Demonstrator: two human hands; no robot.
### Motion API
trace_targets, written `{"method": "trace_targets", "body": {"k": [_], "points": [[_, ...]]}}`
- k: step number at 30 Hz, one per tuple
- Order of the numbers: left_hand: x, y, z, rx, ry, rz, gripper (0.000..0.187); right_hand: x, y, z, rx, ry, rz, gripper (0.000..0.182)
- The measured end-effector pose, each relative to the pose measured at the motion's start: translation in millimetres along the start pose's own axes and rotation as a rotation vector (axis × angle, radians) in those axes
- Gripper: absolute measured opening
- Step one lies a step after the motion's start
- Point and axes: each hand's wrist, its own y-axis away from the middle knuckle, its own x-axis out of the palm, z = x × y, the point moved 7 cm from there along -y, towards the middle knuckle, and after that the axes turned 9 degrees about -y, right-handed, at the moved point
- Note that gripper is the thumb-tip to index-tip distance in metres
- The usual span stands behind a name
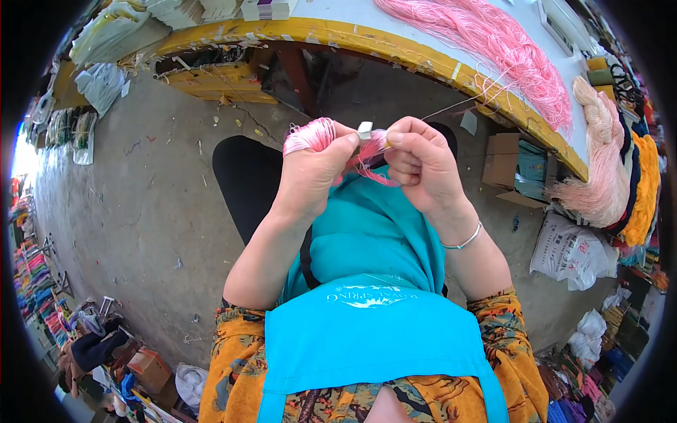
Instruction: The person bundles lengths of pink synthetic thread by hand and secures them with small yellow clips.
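— Pink thread bundle [310, 134] is looped around my left hand [314, 173], fingers closed over it, likely so the coil keeps its shape.

— And your right hand [423, 166]?

— Pinched narrow on the thread beside a small white tab [364, 130], held between both thumbs above my teal apron [367, 282]. 1 strand [451, 109] runs far right, taut, to the loose pink skein [493, 49] on the yellow-edged table [338, 32]; more skeins [620, 162] hang at its right end.
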Motion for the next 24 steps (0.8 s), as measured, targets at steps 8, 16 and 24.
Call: {"method": "trace_targets", "body": {"k": [8, 16, 24], "points": [[-30, -22, 5, 0.001, 0.091, -0.192, 0.011, -24, 1, 27, -0.187, 0.007, -0.119, 0.006], [-99, -70, 7, 0.063, 0.277, -0.52, 0.012, -23, 0, 27, -0.212, 0.086, -0.126, 0.005], [-169, -140, 22, 0.006, 0.204, -0.812, 0.011, -23, -3, 25, -0.209, 0.078, -0.102, 0.005]]}}
